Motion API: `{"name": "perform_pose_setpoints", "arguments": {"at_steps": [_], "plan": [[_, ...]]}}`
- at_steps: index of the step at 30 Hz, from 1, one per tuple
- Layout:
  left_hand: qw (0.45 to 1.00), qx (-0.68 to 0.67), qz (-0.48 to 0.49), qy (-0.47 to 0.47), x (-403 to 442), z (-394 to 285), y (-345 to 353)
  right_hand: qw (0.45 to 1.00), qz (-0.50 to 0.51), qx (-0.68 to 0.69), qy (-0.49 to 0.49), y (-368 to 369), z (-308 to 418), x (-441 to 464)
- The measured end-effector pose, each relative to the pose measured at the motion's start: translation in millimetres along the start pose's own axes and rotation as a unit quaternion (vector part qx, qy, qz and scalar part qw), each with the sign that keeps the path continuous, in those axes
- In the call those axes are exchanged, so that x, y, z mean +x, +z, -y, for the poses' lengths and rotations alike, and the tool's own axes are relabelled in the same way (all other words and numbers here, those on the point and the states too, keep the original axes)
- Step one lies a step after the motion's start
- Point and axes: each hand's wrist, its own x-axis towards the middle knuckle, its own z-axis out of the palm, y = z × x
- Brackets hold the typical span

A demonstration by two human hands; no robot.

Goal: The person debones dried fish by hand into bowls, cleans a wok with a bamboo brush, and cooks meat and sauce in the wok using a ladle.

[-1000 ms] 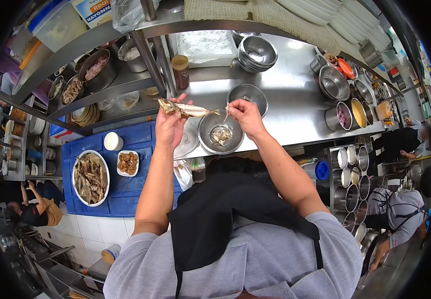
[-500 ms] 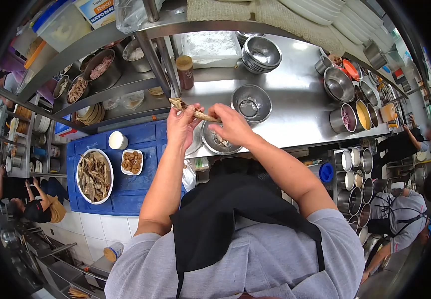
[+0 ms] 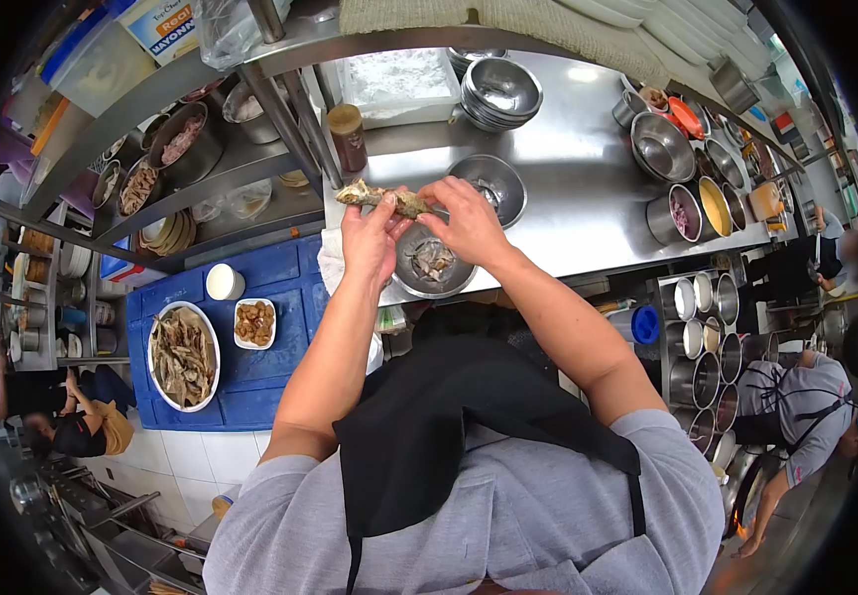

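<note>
A small whole fish (image 3: 362, 194) lies across the fingers of my left hand (image 3: 371, 238), its head end to the left. My right hand (image 3: 467, 223) has its fingertips closed on the fish's right end. Just below the hands, a steel bowl (image 3: 401, 282) holds bits of fish (image 3: 433, 260). Behind my right hand stands a second steel bowl (image 3: 516, 188), its contents partly hidden. To the left, a white oval dish (image 3: 215, 369) of several fish rests on a blue surface (image 3: 280, 268).
Beside the oval dish are a small dish of brown pieces (image 3: 254, 324) and a white tub (image 3: 223, 283). A brown-filled jar (image 3: 348, 144), stacked bowls (image 3: 501, 91) and a powder tray (image 3: 399, 84) stand at the back. One co-worker (image 3: 796, 407) is at the right, others farther off.
The fish has turned from its pale opened side to its darker skin side. My right hand has come from beside the tail onto the fish. The view has shifted slightly.
</note>
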Motion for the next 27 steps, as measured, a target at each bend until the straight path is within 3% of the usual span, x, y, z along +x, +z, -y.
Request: {"name": "perform_pose_setpoints", "arguments": {"at_steps": [6,13,18,27], "plan": [[0.999,0.013,-0.025,0.016,3.0,-1.1,-5.5,0.992,0.001,0.08,0.094,-6.7,-16.0,-5.7],[0.999,0.027,-0.04,0.007,-2.0,3.4,-8.9,0.991,0.036,0.084,0.098,-6.8,-19.3,-8.0],[0.997,0.077,-0.016,0.005,-3.0,8.9,-0.4,0.997,0.067,0.03,0.024,1.8,-7.6,-1.2],[0.996,0.082,-0.028,0.032,-3.0,10.7,12.6,0.997,0.066,-0.016,0.042,5.8,-11.5,3.2]]}}
